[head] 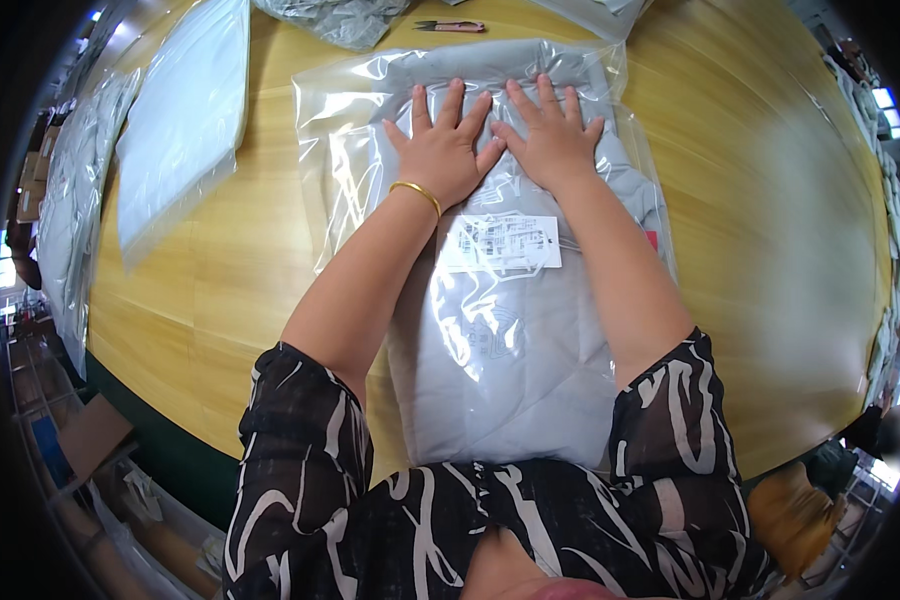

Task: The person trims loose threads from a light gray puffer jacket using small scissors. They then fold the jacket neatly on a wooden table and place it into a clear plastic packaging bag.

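Observation:
A folded light grey padded garment (517, 405) lies on the wooden table in front of me, inside a clear plastic bag (319, 172). My left hand (446, 154), with a gold bangle (418, 192) at the wrist, presses flat on the upper part of the bag, fingers spread. Beside it my right hand (555, 142) also lies flat on the plastic, fingers spread; the two thumbs meet or nearly meet. Neither hand grips anything. Below the hands, a white printed tag (499, 241) shows under the plastic. A small red patch (652, 240) is visible at the garment's right side.
Pink-handled thread snips (451, 26) lie beyond the bag. A stack of clear plastic bags (187, 120) is at the left, with bagged garments (82, 187) farther left. More crumpled plastic (345, 19) lies at the far edge. A box (94, 435) stands below the table at left.

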`<state>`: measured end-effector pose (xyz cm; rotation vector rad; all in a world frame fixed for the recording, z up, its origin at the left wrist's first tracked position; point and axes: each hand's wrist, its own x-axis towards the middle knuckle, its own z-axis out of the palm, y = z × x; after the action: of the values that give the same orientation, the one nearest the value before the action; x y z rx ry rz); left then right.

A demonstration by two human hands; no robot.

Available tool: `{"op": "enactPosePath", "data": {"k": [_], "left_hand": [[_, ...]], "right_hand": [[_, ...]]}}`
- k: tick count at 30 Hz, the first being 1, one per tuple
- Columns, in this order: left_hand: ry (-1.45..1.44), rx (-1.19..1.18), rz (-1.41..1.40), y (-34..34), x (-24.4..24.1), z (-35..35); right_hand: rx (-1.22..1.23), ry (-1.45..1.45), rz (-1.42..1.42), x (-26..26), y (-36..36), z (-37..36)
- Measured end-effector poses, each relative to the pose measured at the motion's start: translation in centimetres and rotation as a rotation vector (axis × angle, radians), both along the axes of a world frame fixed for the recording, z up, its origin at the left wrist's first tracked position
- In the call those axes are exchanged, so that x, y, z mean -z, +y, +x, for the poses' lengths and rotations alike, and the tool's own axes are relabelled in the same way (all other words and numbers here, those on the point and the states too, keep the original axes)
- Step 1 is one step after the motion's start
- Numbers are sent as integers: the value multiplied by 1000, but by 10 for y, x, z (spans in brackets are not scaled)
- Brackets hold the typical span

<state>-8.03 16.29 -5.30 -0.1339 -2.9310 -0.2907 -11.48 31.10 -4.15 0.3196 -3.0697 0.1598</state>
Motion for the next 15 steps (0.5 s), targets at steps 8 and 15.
{"op": "enactPosePath", "data": {"k": [8,15], "left_hand": [[-119,34,-41,-11,1,-19],[-39,223,-124,-19,-45,120]], "right_hand": [[-11,-59,-43,10,-2,-18],[-471,-10,-311,-58,41,86]]}}
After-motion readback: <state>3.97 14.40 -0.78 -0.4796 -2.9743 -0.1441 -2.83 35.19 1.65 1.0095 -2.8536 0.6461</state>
